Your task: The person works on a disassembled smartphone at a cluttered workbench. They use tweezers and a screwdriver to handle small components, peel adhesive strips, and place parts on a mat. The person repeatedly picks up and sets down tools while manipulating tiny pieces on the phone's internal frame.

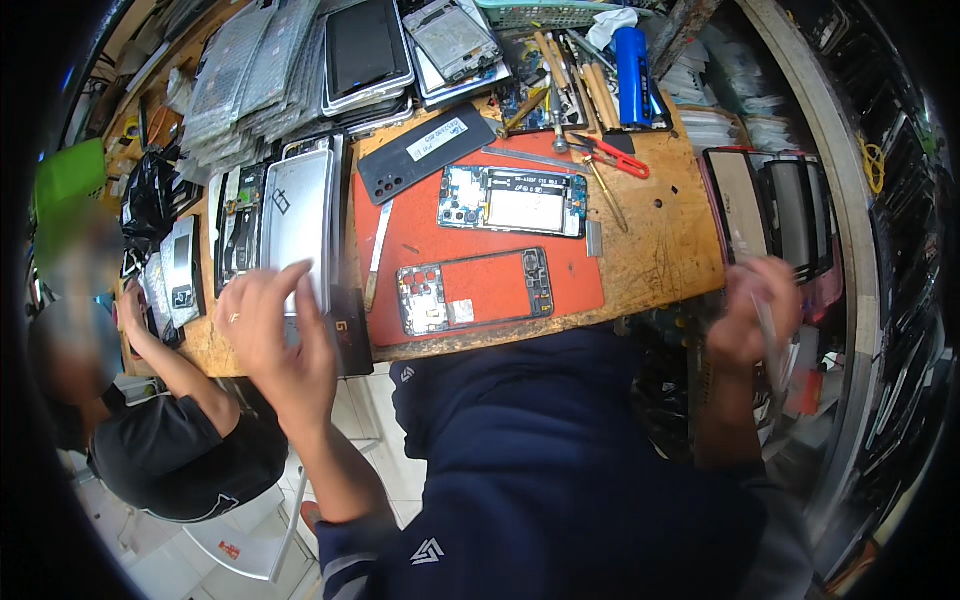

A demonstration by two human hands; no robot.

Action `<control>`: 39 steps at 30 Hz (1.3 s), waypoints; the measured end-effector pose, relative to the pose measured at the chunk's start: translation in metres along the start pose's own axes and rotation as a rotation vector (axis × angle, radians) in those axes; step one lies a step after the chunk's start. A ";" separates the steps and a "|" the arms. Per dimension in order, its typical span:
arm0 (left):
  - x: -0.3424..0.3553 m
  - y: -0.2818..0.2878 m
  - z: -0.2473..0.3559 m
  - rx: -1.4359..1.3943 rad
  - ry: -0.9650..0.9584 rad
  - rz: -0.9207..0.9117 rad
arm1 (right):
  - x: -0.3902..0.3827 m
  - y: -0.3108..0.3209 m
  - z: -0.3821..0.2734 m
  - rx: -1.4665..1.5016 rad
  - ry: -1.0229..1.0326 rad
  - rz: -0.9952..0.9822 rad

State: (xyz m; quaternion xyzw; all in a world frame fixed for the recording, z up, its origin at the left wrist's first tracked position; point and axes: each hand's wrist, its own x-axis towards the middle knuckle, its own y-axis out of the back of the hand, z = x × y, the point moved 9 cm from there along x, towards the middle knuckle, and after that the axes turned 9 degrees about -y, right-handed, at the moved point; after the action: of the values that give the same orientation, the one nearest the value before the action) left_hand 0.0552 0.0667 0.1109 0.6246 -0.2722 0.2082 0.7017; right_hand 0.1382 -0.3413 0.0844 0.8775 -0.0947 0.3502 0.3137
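My left hand [275, 335] is raised beside a silver tray [300, 210], fingers bent but apart, holding nothing I can see. My right hand [750, 310], slightly blurred beyond the bench's right edge, grips a clear plastic item [770, 335]. On the orange mat [390, 240] lie an opened phone with battery and board showing [510, 202], an empty phone middle frame [475, 288], a dark back cover [425, 150], a metal spudger [378, 255] and a small metal piece [594, 238]. A red-handled cutter [620, 160] and a thin brass tool [607, 195] lie on the wood.
A co-worker's arm [175, 370] works at the left. Stacked bubble-wrapped parts [240, 80], tablets [362, 55], hand tools [555, 75] and a blue cylinder [633, 80] fill the back of the wooden bench [660, 250]. Dark cases [795, 215] stand at right.
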 end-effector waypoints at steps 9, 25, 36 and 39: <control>-0.068 0.038 -0.071 -0.041 0.415 0.137 | -0.040 0.010 0.010 0.166 -0.111 0.195; 0.023 -0.058 -0.131 0.030 0.132 -0.134 | -0.009 -0.064 0.005 0.030 -0.243 -0.212; 0.045 -0.094 -0.126 0.267 -0.051 -0.275 | 0.105 -0.165 0.013 0.308 -0.235 -0.309; 0.043 -0.092 -0.125 0.216 -0.047 -0.238 | 0.181 -0.240 0.011 0.428 -0.075 -0.271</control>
State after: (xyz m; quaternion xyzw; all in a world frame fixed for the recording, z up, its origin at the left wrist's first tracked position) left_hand 0.1618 0.1763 0.0590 0.7292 -0.1885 0.1367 0.6435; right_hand 0.3706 -0.1503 0.0840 0.9410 0.0886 0.2843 0.1611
